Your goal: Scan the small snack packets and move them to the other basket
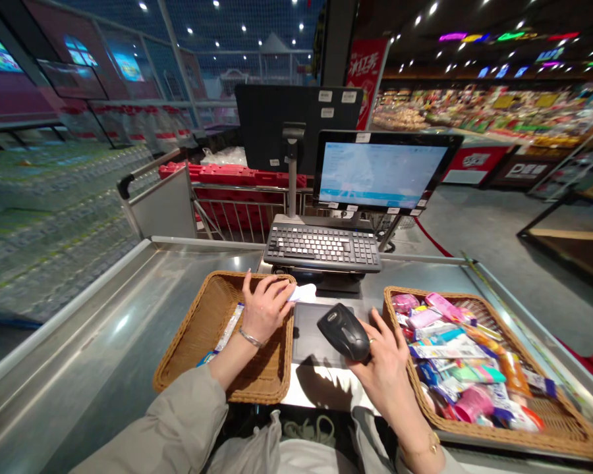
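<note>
My left hand (pixel 267 306) is over the right side of the left wicker basket (pixel 178 352), its fingers closed on a small white item (pixel 304 292) whose kind I cannot make out. Inside that basket lies a long white-and-blue packet (pixel 230 327), partly covered by my wrist. My right hand (pixel 383 359) grips a black barcode scanner (pixel 343 331), tilted above the flat dark scale plate (pixel 309 329) between the baskets. Just right of this hand stands the right wicker basket (pixel 568 421), filled with a mix of colourful small packets and tubes (pixel 459 352).
A keyboard (pixel 323 247) sits behind the plate, below a lit screen (pixel 383 172) and a second monitor (pixel 296 125) seen from the back. The metal counter (pixel 99 368) has raised edges. Beyond it are a shopping trolley (pixel 237 204) and stacked bottles (pixel 64 224).
</note>
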### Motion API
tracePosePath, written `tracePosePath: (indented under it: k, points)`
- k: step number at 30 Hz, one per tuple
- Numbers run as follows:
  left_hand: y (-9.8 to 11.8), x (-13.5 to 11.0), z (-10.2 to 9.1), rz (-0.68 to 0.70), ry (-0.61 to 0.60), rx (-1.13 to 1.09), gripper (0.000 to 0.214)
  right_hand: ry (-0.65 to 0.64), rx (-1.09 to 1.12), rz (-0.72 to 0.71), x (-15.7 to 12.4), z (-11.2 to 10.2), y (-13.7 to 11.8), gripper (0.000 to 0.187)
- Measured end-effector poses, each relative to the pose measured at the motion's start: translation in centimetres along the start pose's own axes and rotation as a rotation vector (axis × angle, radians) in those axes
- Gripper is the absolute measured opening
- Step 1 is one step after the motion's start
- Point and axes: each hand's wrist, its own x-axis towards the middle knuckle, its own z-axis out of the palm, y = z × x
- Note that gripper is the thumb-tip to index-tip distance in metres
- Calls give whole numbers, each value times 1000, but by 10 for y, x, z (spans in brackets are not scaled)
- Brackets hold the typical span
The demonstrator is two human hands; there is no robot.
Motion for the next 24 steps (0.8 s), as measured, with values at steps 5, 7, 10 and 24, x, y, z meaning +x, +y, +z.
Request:
tracePosePath:
  k: [5,7,10,24]
  points:
    - [1,2,0,6,4,-8,30,-9,4,0,0,-1,0,29]
    - [1,3,1,6,5,-11,30,-3,6,6,0,-1,1,27]
    - [3,4,2,9,7,-21,31,8,3,22,-1,-2,3,25]
    - [31,29,11,68,-5,-63,33,49,-96,111,-16,-15,28,26]
